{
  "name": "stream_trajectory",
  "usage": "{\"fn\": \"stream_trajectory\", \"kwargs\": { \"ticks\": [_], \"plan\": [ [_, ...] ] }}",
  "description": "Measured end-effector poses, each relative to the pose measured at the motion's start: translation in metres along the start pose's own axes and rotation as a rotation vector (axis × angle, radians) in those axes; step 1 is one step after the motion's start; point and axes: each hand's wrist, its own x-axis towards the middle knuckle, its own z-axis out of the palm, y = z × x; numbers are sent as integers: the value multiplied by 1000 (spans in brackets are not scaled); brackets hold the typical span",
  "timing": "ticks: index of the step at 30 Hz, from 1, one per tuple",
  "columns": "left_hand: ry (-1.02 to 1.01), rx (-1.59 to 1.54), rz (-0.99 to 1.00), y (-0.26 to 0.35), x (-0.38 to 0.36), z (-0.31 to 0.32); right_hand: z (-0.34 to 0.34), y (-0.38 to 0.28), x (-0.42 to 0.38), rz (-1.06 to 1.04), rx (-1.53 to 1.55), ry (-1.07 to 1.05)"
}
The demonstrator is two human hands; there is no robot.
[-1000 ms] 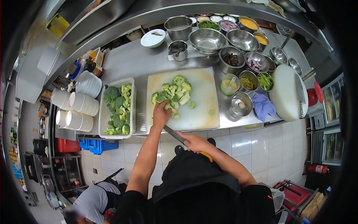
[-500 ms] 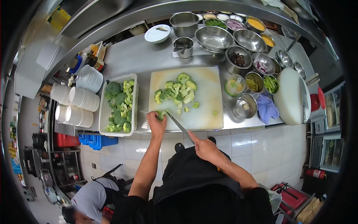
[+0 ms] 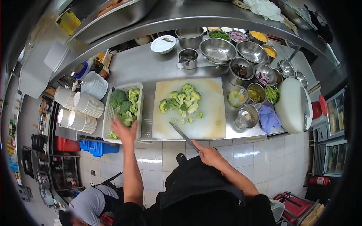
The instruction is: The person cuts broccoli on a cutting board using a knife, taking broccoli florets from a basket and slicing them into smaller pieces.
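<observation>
My left hand [image 3: 123, 130] reaches into the white basket [image 3: 108, 113] of broccoli heads [image 3: 126, 106] at the left and rests on the broccoli near its front end. My right hand [image 3: 209, 152] grips a knife [image 3: 184, 136] by its handle; the blade points up and left over the front edge of the white cutting board [image 3: 205, 109]. A pile of cut broccoli florets [image 3: 181, 101] lies in the middle of the board, with a few loose bits in front of it.
Stacks of white bowls [image 3: 80, 109] stand left of the basket. Several steel bowls [image 3: 233, 56] with ingredients fill the back right. A round white board [image 3: 292, 105] and a purple cloth [image 3: 267, 116] lie at the right. Another person [image 3: 90, 203] crouches at lower left.
My left hand has left the cutting board and moved left into the basket of broccoli. The knife hand has stayed near the board's front edge.
</observation>
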Motion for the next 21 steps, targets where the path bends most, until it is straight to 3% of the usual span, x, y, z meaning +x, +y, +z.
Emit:
{"fn": "stream_trajectory", "kwargs": {
  "ticks": [1,3,5,7,10,11,13,14,16,21],
  "plan": [
    [-2,93,91,2,11,-4,1,-3,0,2,13,19],
    [-171,7,61,4,19,15,4,-11,3,-50,61,85],
    [-483,-213,-146,32,9,55,18,-6,24,-74,26,73],
    [-622,-256,-221,57,-2,85,17,-9,35,-85,12,38],
    [-593,-218,-70,52,-15,125,7,-11,36,75,201,-75],
    [-523,-320,-144,46,-21,126,7,-6,36,126,259,-105],
    [-462,-419,-293,32,-38,117,16,22,26,-18,91,168],
    [-474,-413,-289,28,-49,111,17,29,22,-11,104,167],
    [-519,-474,-484,32,-70,92,0,16,-6,78,-35,130],
    [-487,-423,-499,32,-101,89,6,2,-24,-16,-80,171]
  ]
}}
